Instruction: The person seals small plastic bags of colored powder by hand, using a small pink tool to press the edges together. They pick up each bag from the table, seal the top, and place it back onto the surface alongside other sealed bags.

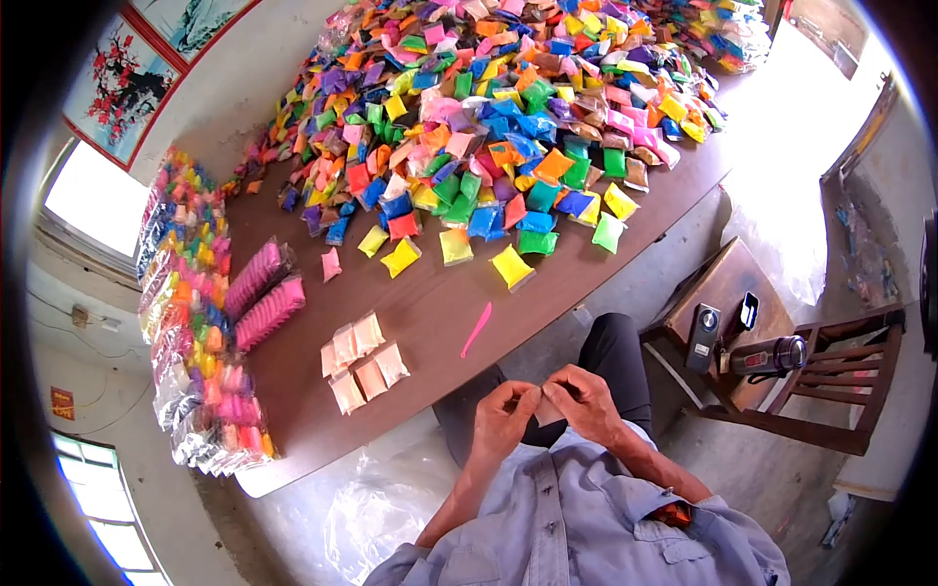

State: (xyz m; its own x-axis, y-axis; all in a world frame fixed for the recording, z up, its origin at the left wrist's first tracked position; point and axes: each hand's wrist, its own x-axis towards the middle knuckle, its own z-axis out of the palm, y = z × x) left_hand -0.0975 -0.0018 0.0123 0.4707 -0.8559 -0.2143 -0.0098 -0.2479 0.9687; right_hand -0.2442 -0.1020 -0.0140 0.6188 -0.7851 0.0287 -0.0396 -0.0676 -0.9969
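Note:
Close together over my lap, my left hand (505, 418) and my right hand (584, 403) pinch the top edge of one small peach packet (549, 408). The packet hangs between them, partly hidden by the fingers. On the brown table (430, 361), several peach packets (367, 337) lie in two short rows to the left. A pink strip (477, 329) rests near the table's front edge, just beyond my hands.
A large heap of coloured packets (508, 127) covers the back of the table. Stacked pink packets (269, 311) and bagged packets (195, 322) stand at the left. A small wooden table (728, 283) with a flask (767, 356) and a wooden chair (845, 376) are at the right.

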